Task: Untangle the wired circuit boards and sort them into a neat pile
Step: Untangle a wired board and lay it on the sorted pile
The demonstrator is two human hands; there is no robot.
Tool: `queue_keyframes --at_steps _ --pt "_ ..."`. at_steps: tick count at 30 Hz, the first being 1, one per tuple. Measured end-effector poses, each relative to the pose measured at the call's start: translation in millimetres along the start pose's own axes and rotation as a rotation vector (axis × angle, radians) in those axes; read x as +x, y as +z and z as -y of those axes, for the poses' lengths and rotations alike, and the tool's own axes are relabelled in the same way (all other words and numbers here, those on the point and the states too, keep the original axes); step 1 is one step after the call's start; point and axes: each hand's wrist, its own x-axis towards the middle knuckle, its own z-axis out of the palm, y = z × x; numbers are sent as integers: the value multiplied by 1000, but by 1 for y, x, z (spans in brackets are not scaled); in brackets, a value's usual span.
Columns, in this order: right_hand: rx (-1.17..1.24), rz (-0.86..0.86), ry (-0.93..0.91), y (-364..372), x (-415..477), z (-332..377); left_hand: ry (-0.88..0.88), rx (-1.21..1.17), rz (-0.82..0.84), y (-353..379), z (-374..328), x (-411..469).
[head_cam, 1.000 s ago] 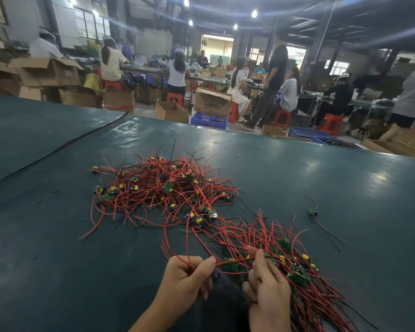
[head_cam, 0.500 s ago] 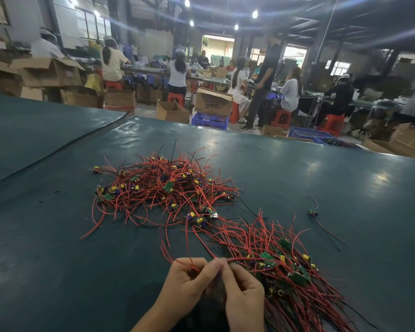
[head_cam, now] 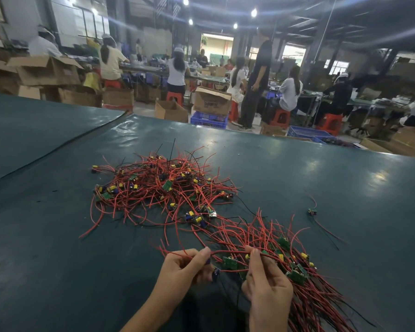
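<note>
Both hands work at the near edge of a dark green worktop (head_cam: 58, 259). The left hand (head_cam: 185, 269) has its grip closed on a red wire (head_cam: 228, 252), pinched between thumb and curled fingers. The right hand (head_cam: 266, 286) pinches the same wire further right, its fingers also curled. The wire runs nearly taut between them. A small green board (head_cam: 230, 262) hangs just under this span, between the two hands.

Right of the right hand and touching it lies the near pile (head_cam: 304, 291). Its red and black leads run mostly side by side toward the near right, with green boards and yellow parts at the far end. Further off, toward the middle of the worktop, sits the tangled heap (head_cam: 163, 188), a loose knot of red wires, boards and yellow-blue parts. A few of its strands reach into the near pile. One stray board (head_cam: 312, 211) with its own leads lies well apart on the right.

Beyond the far edge a blue crate (head_cam: 209, 119) stands on the floor, and I cannot make out what is in it. A printed cardboard box (head_cam: 212, 100) is on or directly behind it, and I cannot tell which. An open cardboard box (head_cam: 170, 111) stands just left, with its inside hidden. A second blue crate (head_cam: 306, 133) sits further right, its contents unclear. More open cartons (head_cam: 46, 70) are stacked at the far left.
</note>
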Motion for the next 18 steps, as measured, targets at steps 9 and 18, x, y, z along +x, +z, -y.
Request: queue_keyframes --at_steps 9,18 --pt "-16 56 -75 5 -9 -1 -215 -453 -88 -1 -3 4" --pt "-5 -21 -109 1 -6 1 -175 -468 33 -5 -4 3"
